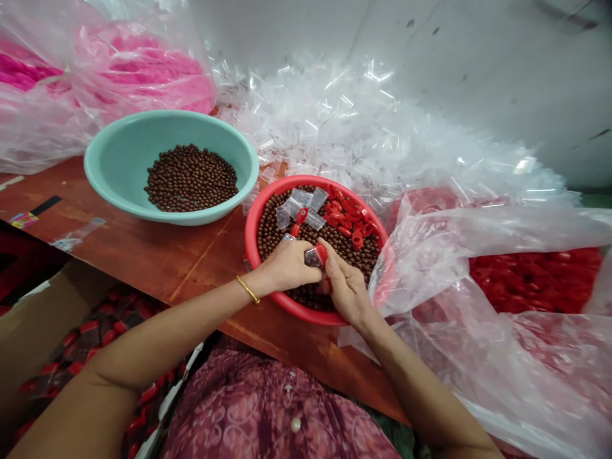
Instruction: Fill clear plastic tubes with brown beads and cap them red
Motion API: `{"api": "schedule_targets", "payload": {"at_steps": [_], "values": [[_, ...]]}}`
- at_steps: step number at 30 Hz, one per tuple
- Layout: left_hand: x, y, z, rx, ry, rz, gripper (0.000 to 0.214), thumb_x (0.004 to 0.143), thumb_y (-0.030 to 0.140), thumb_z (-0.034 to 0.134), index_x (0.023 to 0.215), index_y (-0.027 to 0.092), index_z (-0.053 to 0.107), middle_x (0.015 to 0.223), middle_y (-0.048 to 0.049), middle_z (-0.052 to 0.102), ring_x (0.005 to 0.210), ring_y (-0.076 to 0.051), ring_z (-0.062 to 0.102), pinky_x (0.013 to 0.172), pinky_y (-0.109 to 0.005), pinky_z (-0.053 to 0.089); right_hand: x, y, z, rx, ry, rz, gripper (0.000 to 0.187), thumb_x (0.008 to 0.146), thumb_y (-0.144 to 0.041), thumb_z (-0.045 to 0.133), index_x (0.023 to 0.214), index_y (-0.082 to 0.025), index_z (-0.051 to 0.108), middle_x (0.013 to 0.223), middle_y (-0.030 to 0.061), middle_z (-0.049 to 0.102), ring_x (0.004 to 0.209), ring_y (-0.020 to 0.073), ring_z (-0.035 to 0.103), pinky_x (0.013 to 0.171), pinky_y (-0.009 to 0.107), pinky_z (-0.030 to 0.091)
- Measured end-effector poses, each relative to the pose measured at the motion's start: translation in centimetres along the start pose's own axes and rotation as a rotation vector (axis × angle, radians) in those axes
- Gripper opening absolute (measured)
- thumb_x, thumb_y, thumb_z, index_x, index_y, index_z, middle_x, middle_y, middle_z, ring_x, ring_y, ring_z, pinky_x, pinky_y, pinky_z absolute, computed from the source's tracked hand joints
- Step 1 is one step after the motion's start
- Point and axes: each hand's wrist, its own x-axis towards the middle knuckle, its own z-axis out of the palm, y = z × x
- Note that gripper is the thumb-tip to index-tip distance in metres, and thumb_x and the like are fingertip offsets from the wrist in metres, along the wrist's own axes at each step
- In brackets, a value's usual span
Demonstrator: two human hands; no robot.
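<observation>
Left hand and right hand pinch a clear bag (red piece against it) over brown beads.

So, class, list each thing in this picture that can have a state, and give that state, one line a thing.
Left hand: closed on a small clear bag.
Right hand: pinching a red plastic piece at the bag.
Red basin: holding brown beads, red pieces, clear bags.
Teal basin: holding brown beads.
Clear plastic sack: open, red pieces inside.
</observation>
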Motion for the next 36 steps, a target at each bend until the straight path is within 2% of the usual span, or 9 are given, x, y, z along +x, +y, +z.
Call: {"api": "schedule_targets", "payload": {"at_steps": [5, 10, 16, 21, 24, 27, 31, 33, 36], "values": [[0.2, 0.1, 0.0, 0.102, 0.014, -0.002, 0.018, 0.063, 0.032, 0.055, 0.066, 0.016, 0.061, 0.062, -0.002, 0.061, 0.058, -0.014, 0.052, 0.053, -0.025, 0.037, 1.4, -0.4, -2.3, -0.255, -0.074, -0.115, 0.057, 0.091, -0.055, 0.031, 0.123, -0.019, 0.061, 0.061, 0.0015, 0.063, 0.054, 0.0152, 0.057, 0.054, 0.028, 0.047], [-0.2, 1.1, 0.1, 0.283, -0.023, 0.043, 0.023, 0.064, 0.034, 0.055, 0.075, 0.017, 0.064, 0.065, -0.0053, 0.064, 0.062, -0.02, 0.058, 0.057, -0.028, 0.041, 2.6, -1.1, -3.5, -0.385, 0.147, -0.17, 0.059, 0.088, -0.06, 0.035, 0.07, -0.018, 0.072, 0.049, 0.0021, 0.056, 0.047, 0.0123, 0.051, 0.048, 0.024, 0.039], [-0.9, 1.8, 0.1, 0.42, -0.118, 0.108, 0.025, 0.064, 0.034, 0.055, 0.077, 0.015, 0.065, 0.067, -0.0089, 0.066, 0.067, -0.025, 0.063, 0.062, -0.033, 0.047, 4.1, -0.8, -0.3, 0.075, 0.107, -0.042, 0.071, 0.091, -0.062, 0.013, 0.122, -0.015, 0.057, 0.087, 0.0059, 0.065, 0.079, 0.0149, 0.062, 0.072, 0.028, 0.051], [-0.9, 1.3, 0.5, 0.528, -0.136, 0.171, 0.027, 0.065, 0.034, 0.056, 0.08, 0.014, 0.066, 0.072, -0.011, 0.067, 0.071, -0.027, 0.064, 0.067, -0.035, 0.049, 3.8, -0.8, 0.3, 0.096, -0.123, -0.022, 0.069, 0.092, -0.06, 0.013, 0.144, -0.02, 0.033, 0.136, 0.0081, 0.05, 0.124, 0.0162, 0.047, 0.11, 0.037, 0.032], [-1.3, 1.1, 0.7, 0.544, -0.077, 0.256, 0.028, 0.066, 0.034, 0.056, 0.084, 0.015, 0.065, 0.073, -0.0099, 0.068, 0.069, -0.025, 0.063, 0.065, -0.033, 0.048, 3.4, -1.4, 0.3, 0.125, -0.175, -0.047, 0.072, 0.091, -0.059, 0.005, 0.145, -0.018, 0.029, 0.139, 0.01, 0.047, 0.129, 0.0168, 0.043, 0.11, 0.038, 0.031], [-3.2, 0.7, 0.2, 0.519, 0.107, 0.303, 0.017, 0.067, 0.032, 0.056, 0.074, 0.017, 0.062, 0.066, -0.0054, 0.065, 0.062, -0.019, 0.06, 0.061, -0.029, 0.044, 4.1, -1.6, -0.3, 0.086, -0.182, -0.124, 0.07, 0.094, -0.048, -0.003, 0.135, -0.02, 0.046, 0.123, 0.0088, 0.06, 0.117, 0.017, 0.053, 0.097, 0.037, 0.044], [-9.1, -1.8, -2.5, 0.478, 0.5, 0.095, 0.01, 0.071, 0.031, 0.057, 0.068, 0.021, 0.057, 0.059, 0.0022, 0.061, 0.056, -0.013, 0.055, 0.058, -0.024, 0.04, 6.9, -0.3, -2.5, -0.436, -0.021, -0.389, 0.034, 0.091, -0.032, 0.041, 0.106, -0.016, 0.067, 0.112, 0.0112, 0.064, 0.106, 0.0235, 0.054, 0.095, 0.041, 0.041], [-13.0, -4.5, -4.3, 0.516, 0.672, -0.153, 0.01, 0.072, 0.034, 0.058, 0.07, 0.025, 0.054, 0.055, 0.0068, 0.057, 0.053, -0.012, 0.053, 0.056, -0.023, 0.037, 8.2, 0.7, -3.2, -0.72, -0.098, -0.502, 0.028, 0.086, -0.018, 0.047, 0.103, -0.014, 0.068, 0.111, 0.0126, 0.064, 0.101, 0.0244, 0.053, 0.091, 0.04, 0.04], [-18.1, -9.5, -6.8, 0.697, 0.628, -0.442, 0.011, 0.077, 0.037, 0.052, 0.069, 0.03, 0.051, 0.042, 0.0108, 0.045, 0.045, -0.013, 0.047, 0.05, -0.021, 0.027, 9.5, 1.4, -2.8, -0.977, -0.22, -0.669, 0.032, 0.088, -0.013, 0.042, 0.11, -0.016, 0.065, 0.113, 0.0117, 0.062, 0.095, 0.0236, 0.051, 0.081, 0.036, 0.04]]}}
